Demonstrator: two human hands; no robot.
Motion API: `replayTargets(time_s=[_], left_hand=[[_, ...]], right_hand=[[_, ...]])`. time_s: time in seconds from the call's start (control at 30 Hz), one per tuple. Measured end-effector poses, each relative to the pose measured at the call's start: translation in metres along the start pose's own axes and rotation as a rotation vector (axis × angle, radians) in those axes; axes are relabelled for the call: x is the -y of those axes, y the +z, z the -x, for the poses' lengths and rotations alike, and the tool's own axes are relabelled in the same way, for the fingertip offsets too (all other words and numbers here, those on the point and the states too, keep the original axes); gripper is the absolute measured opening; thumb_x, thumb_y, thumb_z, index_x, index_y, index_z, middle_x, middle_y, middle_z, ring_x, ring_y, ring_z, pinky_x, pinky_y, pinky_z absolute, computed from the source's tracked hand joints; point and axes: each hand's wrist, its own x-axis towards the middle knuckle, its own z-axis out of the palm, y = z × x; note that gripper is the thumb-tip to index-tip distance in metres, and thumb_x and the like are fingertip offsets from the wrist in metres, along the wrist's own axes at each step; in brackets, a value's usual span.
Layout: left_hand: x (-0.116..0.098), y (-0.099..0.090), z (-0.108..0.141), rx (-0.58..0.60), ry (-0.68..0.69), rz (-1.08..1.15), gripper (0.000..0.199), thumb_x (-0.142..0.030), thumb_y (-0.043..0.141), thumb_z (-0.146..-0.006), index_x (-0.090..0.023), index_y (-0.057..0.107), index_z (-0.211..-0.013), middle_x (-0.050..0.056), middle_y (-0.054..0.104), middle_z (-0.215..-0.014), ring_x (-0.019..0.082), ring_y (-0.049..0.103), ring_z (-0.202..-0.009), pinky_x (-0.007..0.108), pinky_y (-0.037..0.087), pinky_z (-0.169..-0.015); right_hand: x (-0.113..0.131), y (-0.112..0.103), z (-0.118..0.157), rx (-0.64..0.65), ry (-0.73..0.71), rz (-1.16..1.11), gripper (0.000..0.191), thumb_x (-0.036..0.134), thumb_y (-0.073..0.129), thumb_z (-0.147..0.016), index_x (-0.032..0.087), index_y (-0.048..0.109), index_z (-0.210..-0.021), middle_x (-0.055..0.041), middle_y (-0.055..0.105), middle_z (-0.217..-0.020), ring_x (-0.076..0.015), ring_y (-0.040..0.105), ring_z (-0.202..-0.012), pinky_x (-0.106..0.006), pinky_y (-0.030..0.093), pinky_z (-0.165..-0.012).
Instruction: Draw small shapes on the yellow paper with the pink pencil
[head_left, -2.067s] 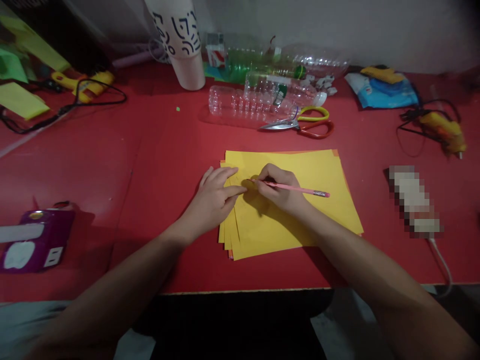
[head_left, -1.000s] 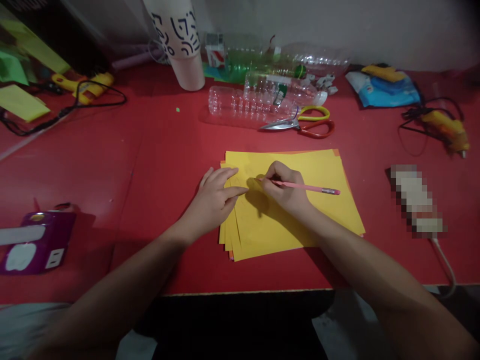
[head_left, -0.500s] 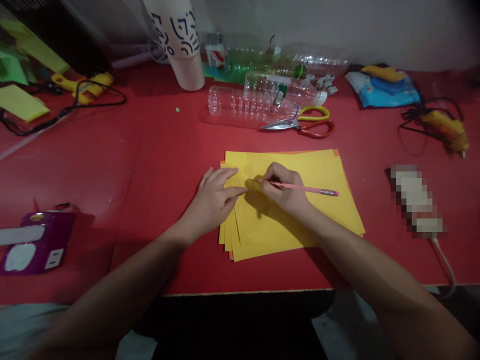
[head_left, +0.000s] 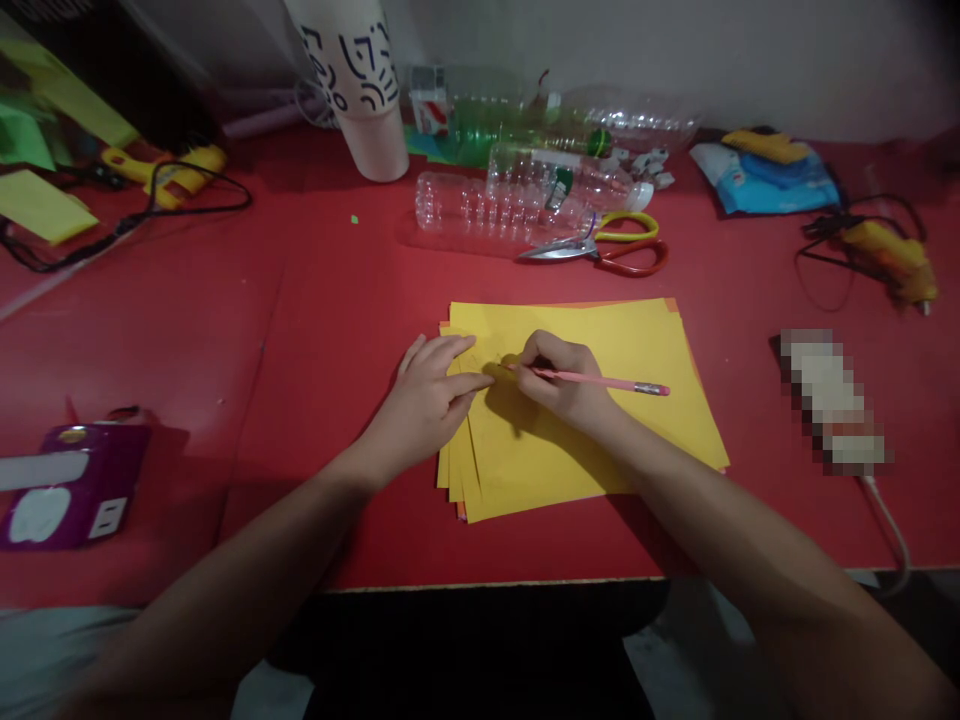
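1. Our right hand [head_left: 564, 378] grips the pink pencil [head_left: 600, 380] over the yellow paper [head_left: 585, 440], mid-frame.
2. Our left hand [head_left: 429, 395] lies released on it.
3. Uncapped contents unclear, clear bottles [head_left: 510, 205] lie upper centre.

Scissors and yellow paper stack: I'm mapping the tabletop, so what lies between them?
Just a bare strip of red tabletop lies between the scissors and the yellow paper stack, as the head view shows.

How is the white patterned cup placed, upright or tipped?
Upright: the patterned cup stands on its narrow base on the red table.
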Motion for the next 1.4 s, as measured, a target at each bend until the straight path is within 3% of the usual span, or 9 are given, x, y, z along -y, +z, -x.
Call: replayTargets(time_s=[0.67,0.83,1.03,1.13,1.23,1.4], left_hand=[[-0.001,-0.001,-0.001,0.004,-0.001,-0.018,0.027,-0.014,0.055,-0.093,-0.027,0.076,-0.105,0.008,0.059,-0.137,0.027,0.05,-0.13,0.058,0.033,-0.113],[-0.003,-0.002,0.0,0.026,-0.005,-0.03,0.03,-0.013,0.054,-0.093,-0.027,0.076,-0.108,0.009,0.058,-0.139,0.028,0.049,-0.132,0.059,0.031,-0.114],[-0.003,-0.002,0.001,0.049,-0.037,-0.071,0.033,-0.015,0.053,-0.094,-0.027,0.071,-0.118,0.01,0.05,-0.148,0.032,0.039,-0.141,0.064,0.023,-0.117],[-0.001,-0.001,0.0,0.019,-0.06,-0.086,0.031,-0.02,0.053,-0.094,-0.024,0.069,-0.121,0.013,0.045,-0.15,0.034,0.037,-0.141,0.063,0.025,-0.116],[0.0,0.0,-0.001,-0.021,-0.072,-0.088,0.033,-0.023,0.055,-0.093,-0.019,0.066,-0.124,0.015,0.05,-0.141,0.033,0.045,-0.132,0.057,0.032,-0.114],[0.0,0.002,-0.001,-0.012,-0.108,-0.061,0.047,-0.036,0.063,-0.089,-0.019,0.055,-0.132,0.014,0.051,-0.14,0.034,0.044,-0.131,0.055,0.031,-0.114]], right_hand=[[0.0,0.0,0.0,0.063,-0.037,-0.013,0.019,0.018,0.058,-0.079,0.023,0.043,-0.068,0.0064,0.047,-0.058,-0.0085,0.038,-0.054,-0.026,0.026,-0.051],[0.001,-0.003,-0.003,-0.047,0.054,-0.154,0.02,0.03,0.061,-0.083,0.023,0.048,-0.069,0.0039,0.055,-0.059,-0.0103,0.045,-0.052,-0.025,0.032,-0.05],[0.005,-0.011,-0.004,-0.186,0.201,-0.37,0.021,0.034,0.057,-0.088,0.025,0.047,-0.072,0.0059,0.053,-0.051,-0.0095,0.041,-0.04,-0.024,0.03,-0.042],[0.005,-0.01,-0.002,-0.127,0.168,-0.333,0.015,0.027,0.066,-0.079,0.024,0.051,-0.077,0.0053,0.057,-0.059,-0.0098,0.047,-0.048,-0.024,0.033,-0.046],[0.004,-0.007,0.001,0.012,0.097,-0.275,0.012,0.024,0.066,-0.076,0.022,0.055,-0.079,0.0035,0.059,-0.067,-0.0111,0.052,-0.058,-0.025,0.036,-0.053],[0.004,-0.002,0.0,0.025,0.062,-0.182,0.011,0.022,0.06,-0.077,0.022,0.051,-0.07,0.0054,0.051,-0.059,-0.009,0.041,-0.053,-0.025,0.03,-0.051]])
